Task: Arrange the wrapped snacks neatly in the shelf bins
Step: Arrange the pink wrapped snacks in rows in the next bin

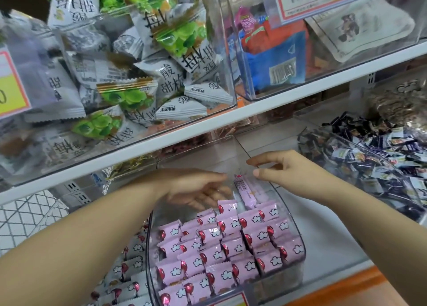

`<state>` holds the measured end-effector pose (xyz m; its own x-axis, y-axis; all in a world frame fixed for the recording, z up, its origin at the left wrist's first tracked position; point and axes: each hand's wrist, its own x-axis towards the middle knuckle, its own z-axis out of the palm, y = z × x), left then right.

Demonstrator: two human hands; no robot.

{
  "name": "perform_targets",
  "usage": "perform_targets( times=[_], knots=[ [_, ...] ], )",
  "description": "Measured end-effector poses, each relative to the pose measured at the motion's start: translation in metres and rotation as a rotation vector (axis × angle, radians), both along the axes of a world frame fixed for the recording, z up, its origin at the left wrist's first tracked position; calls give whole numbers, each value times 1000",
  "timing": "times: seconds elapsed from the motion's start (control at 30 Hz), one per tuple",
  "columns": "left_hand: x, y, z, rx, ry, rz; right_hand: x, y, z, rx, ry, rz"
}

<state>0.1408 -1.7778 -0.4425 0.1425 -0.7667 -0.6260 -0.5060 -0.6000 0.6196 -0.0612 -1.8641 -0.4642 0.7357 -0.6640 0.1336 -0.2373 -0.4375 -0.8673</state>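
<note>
A clear plastic bin on the lower shelf holds several pink wrapped snacks with red balloon prints, stood in neat rows. One pink snack stands upright behind the rows. My right hand hovers just above and to the right of it, thumb and forefinger apart, holding nothing that I can see. My left hand reaches into the bin's back left part, fingers relaxed and spread, just left of that snack.
A bin of white snacks with balloon prints stands to the left, a bin of dark small wrappers to the right. The white shelf edge above carries bins of green-and-white packets and blue packs.
</note>
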Motion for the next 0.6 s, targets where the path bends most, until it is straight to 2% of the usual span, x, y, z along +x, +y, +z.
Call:
perform_targets(
  times=[0.17, 0.27, 0.6],
  knots=[
    [5, -29, -11, -9, 16, 193, 0, -4, -1, 61, -20, 22],
    [1, -47, -29, 54, 37, 212, 2, -6, -1, 38, -17, 27],
    [-6, -61, -51, -61, 339, 427, 2, -11, -3, 48, -16, 30]
  ],
)
